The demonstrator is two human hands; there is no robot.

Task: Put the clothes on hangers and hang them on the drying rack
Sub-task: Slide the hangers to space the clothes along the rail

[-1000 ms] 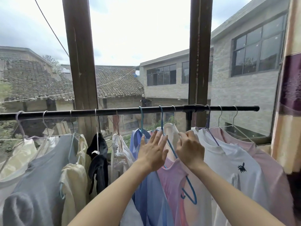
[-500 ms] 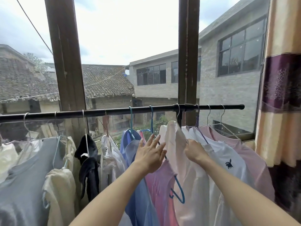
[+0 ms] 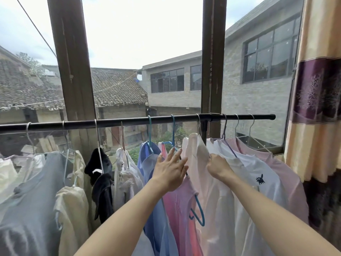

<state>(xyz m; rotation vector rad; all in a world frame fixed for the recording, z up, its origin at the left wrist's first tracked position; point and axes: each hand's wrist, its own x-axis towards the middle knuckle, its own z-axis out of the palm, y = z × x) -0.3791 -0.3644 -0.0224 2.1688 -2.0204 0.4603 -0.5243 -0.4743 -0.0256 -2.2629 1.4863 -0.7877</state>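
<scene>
A black rail (image 3: 129, 122) runs across the window and carries several hangers with clothes. A pale pink-white garment (image 3: 201, 174) hangs near the rail's joint. My right hand (image 3: 218, 166) pinches its right shoulder edge. My left hand (image 3: 170, 171) has its fingers spread and rests against the pink garment (image 3: 180, 204) and the blue hanger (image 3: 200, 213) just left of it. A blue shirt (image 3: 153, 174) hangs further left. On the right hang a white shirt with a small dark print (image 3: 258, 174) and a pink shirt (image 3: 284, 169).
Further left on the rail hang a black garment (image 3: 100, 180), a cream garment (image 3: 73, 206) and a grey shirt (image 3: 31, 196). Two brown window posts (image 3: 73, 71) stand behind the rail. A striped curtain (image 3: 317, 89) hangs at the right end.
The pale garment now hangs spread between my hands, where earlier it was bunched. My right hand has moved right along its shoulder. The view has shifted slightly.
</scene>
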